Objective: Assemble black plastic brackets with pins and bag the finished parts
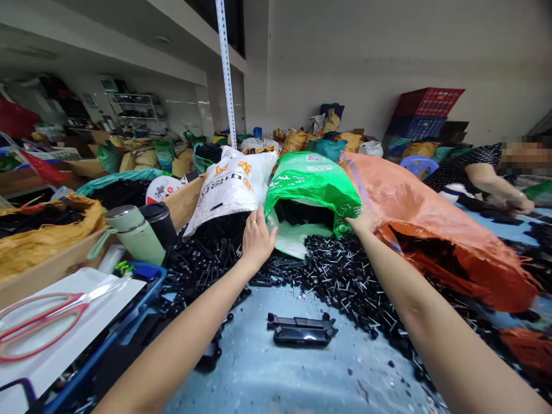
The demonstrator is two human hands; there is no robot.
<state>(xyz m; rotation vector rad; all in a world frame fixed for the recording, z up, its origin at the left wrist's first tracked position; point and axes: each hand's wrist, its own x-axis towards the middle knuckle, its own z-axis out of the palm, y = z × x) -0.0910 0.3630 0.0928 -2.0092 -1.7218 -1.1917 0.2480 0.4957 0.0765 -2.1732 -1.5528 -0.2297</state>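
A green plastic sack (321, 178) lies on the workbench with its mouth toward me, black parts inside and a pale liner hanging out. My right hand (364, 222) grips the right edge of its mouth, some fingers hidden. My left hand (259, 238) is at the left edge, between this sack and a white printed sack (235, 187), with thumb and fingers apart. Whether it presses on the plastic is hard to tell. Black parts with metal pins (345, 276) spill out below the green sack. Black clip-like pieces (211, 253) are heaped under the white one.
Two black assembled pieces (302, 330) lie on the blue bench (259, 374). An orange sack (426, 213) is at right, near a co-worker's arm (491, 178). At left are a green flask (135, 233), a black cup (159, 224) and red-handled scissors (64, 310) on a blue bin (149, 293).
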